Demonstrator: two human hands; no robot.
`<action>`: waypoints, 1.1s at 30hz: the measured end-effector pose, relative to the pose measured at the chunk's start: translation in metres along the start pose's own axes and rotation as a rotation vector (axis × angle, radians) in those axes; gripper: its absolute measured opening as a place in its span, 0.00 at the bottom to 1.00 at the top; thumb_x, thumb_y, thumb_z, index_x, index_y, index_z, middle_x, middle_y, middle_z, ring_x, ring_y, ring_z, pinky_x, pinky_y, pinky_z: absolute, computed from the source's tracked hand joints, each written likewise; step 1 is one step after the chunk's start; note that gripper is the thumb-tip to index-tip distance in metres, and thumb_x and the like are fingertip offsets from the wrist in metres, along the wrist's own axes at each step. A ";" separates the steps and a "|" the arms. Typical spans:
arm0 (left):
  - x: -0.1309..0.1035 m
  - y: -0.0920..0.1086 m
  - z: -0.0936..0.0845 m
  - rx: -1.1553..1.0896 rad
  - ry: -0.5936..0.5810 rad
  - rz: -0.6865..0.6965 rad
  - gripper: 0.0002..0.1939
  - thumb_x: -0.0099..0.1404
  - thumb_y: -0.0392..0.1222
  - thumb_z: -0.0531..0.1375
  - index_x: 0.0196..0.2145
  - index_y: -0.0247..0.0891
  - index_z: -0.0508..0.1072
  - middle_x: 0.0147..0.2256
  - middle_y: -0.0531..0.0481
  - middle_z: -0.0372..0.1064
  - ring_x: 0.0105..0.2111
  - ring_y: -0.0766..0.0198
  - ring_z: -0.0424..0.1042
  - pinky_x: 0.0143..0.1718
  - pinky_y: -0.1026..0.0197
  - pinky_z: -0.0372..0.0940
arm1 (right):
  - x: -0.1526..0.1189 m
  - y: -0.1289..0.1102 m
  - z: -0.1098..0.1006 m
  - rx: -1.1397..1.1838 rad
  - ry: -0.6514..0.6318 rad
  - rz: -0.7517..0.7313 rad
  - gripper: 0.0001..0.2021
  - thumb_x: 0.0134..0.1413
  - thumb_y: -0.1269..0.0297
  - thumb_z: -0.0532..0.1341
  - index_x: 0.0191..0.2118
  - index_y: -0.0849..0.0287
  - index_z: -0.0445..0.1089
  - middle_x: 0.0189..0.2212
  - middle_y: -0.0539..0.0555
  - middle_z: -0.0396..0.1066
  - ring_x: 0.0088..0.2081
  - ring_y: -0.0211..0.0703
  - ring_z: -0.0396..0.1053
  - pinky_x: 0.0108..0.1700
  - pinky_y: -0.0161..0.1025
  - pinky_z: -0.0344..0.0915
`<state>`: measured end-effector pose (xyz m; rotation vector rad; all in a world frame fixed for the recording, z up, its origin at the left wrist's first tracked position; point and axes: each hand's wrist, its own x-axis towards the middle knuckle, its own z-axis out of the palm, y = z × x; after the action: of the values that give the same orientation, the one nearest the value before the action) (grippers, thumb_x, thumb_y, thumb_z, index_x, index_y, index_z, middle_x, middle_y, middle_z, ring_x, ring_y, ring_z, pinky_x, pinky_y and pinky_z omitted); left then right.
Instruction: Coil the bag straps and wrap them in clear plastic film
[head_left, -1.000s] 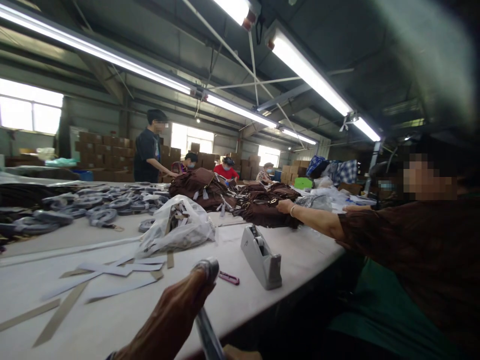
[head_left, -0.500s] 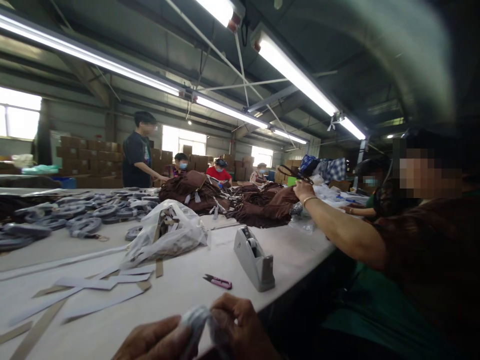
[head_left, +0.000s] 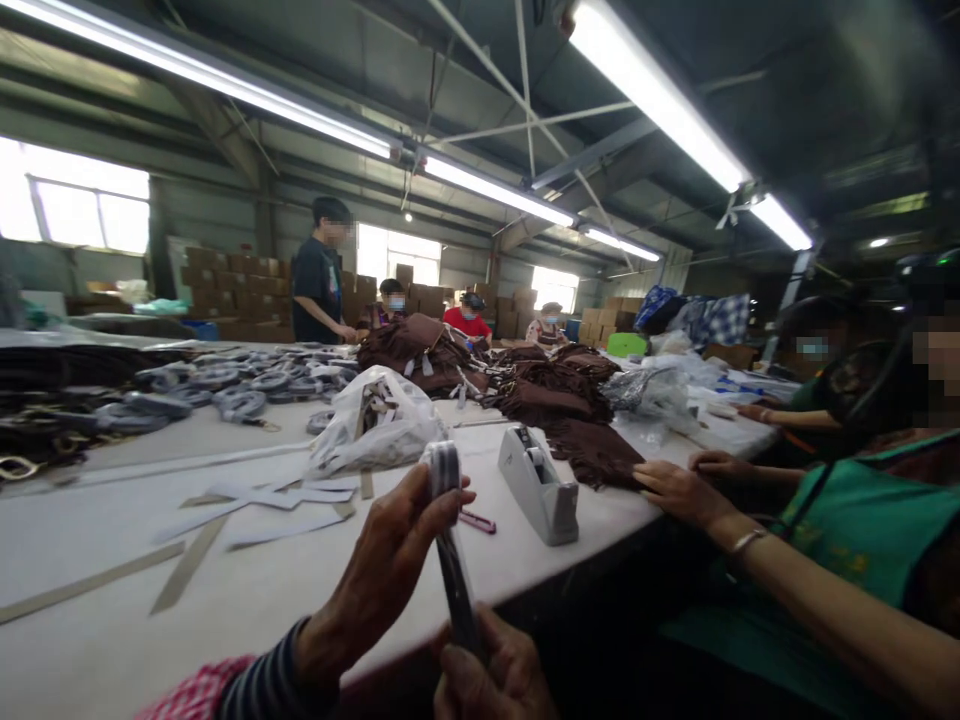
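A grey coiled strap (head_left: pixel 453 560) in clear wrapping stands on end near the bottom centre. My left hand (head_left: pixel 382 560) pinches its upper part between thumb and fingers. Lower down, my right hand (head_left: pixel 495 670) grips the bottom end. Just beyond the hands, a grey tape dispenser (head_left: pixel 538 487) sits on the white table (head_left: pixel 285 590), with pink thread snips (head_left: pixel 478 521) beside it, partly covered by my left fingertips.
A white plastic bag (head_left: pixel 375 425) of strips, loose paper strips (head_left: pixel 281 500) and many grey coils (head_left: pixel 240 400) lie to the left. Brown bags (head_left: pixel 559 400) are piled behind. At right, a person's hand (head_left: pixel 682 492) touches a brown bag.
My hands have raised the coiled strap and turned it upright. The view has shifted right. The person at right has lowered an arm to the table's edge, where a brown bag now lies.
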<state>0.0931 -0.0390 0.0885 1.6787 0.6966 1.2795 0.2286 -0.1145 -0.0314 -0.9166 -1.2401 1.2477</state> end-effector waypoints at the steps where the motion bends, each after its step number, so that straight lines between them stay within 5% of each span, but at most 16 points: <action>1: -0.002 -0.006 -0.001 0.101 0.034 0.069 0.10 0.68 0.46 0.66 0.43 0.39 0.79 0.44 0.40 0.81 0.48 0.48 0.78 0.49 0.57 0.67 | -0.002 -0.005 -0.001 0.030 -0.062 0.018 0.28 0.51 0.34 0.67 0.37 0.58 0.68 0.16 0.46 0.64 0.16 0.33 0.56 0.19 0.31 0.53; 6: -0.004 -0.029 -0.006 0.370 0.166 0.253 0.04 0.66 0.42 0.66 0.36 0.41 0.77 0.30 0.47 0.73 0.32 0.55 0.72 0.39 0.59 0.62 | -0.008 -0.047 -0.003 0.032 -0.183 0.128 0.20 0.56 0.49 0.68 0.42 0.61 0.68 0.18 0.45 0.68 0.14 0.28 0.53 0.16 0.27 0.48; 10: 0.001 -0.040 -0.004 0.611 0.173 0.337 0.07 0.71 0.41 0.61 0.33 0.41 0.74 0.28 0.48 0.67 0.29 0.56 0.68 0.35 0.60 0.59 | -0.005 -0.074 -0.006 -0.058 -0.176 0.196 0.16 0.55 0.60 0.68 0.44 0.59 0.64 0.25 0.46 0.72 0.13 0.28 0.57 0.14 0.26 0.49; 16: -0.008 -0.052 -0.023 0.771 -0.214 0.461 0.07 0.74 0.41 0.57 0.39 0.42 0.74 0.33 0.45 0.73 0.31 0.55 0.69 0.33 0.60 0.58 | 0.014 -0.086 -0.044 -0.412 -0.005 0.030 0.10 0.54 0.67 0.68 0.41 0.58 0.70 0.28 0.44 0.69 0.20 0.30 0.61 0.21 0.28 0.55; 20: -0.027 -0.054 -0.044 0.627 -0.354 0.533 0.07 0.71 0.50 0.61 0.39 0.45 0.74 0.32 0.50 0.74 0.28 0.58 0.68 0.31 0.61 0.58 | 0.029 -0.093 -0.068 -0.691 -0.092 -0.084 0.06 0.57 0.65 0.70 0.40 0.59 0.80 0.31 0.48 0.76 0.33 0.40 0.71 0.35 0.34 0.64; 25: -0.023 -0.059 -0.066 0.716 -0.559 0.319 0.07 0.73 0.44 0.58 0.36 0.43 0.71 0.31 0.52 0.72 0.28 0.61 0.68 0.32 0.62 0.55 | 0.048 -0.083 -0.064 -0.967 -0.213 -0.300 0.09 0.67 0.60 0.66 0.46 0.58 0.80 0.41 0.54 0.80 0.44 0.47 0.77 0.47 0.39 0.67; 33: 0.007 -0.090 -0.098 0.961 -0.634 0.261 0.25 0.72 0.63 0.57 0.28 0.39 0.65 0.24 0.55 0.64 0.23 0.66 0.59 0.27 0.60 0.45 | 0.110 -0.022 -0.043 -1.303 -0.178 -0.740 0.11 0.72 0.60 0.59 0.41 0.59 0.76 0.35 0.55 0.75 0.39 0.45 0.72 0.40 0.38 0.64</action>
<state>0.0097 0.0376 0.0183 2.8438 0.7505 0.4583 0.2633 -0.0040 0.0015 -1.0252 -2.2959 -0.2073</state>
